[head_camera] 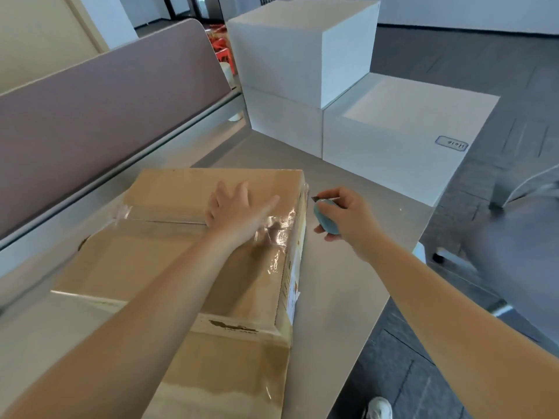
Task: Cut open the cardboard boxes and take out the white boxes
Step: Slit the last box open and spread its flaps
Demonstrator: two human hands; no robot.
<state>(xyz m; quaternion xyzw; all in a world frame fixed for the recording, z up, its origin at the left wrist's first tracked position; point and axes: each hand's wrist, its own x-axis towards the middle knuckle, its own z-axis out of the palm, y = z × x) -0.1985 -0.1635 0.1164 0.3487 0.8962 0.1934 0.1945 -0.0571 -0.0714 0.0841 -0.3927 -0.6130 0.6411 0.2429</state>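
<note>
Cardboard box: stiff, slick taped seam; left hand flat on top, right hand gripping box cutter.

On the table sit 1 taped cardboard box at 6 o'clock, 3 white boxes at 12 to 2 o'clock, and 1 blue cutter at centre.

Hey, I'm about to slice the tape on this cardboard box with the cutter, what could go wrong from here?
1. The left hand lies flat on the tape seam, right in the blade's likely path; it could get nicked.
2. The blue cutter in the right hand has its blade out; a deep cut through the cardboard box may score whatever is inside.
</note>
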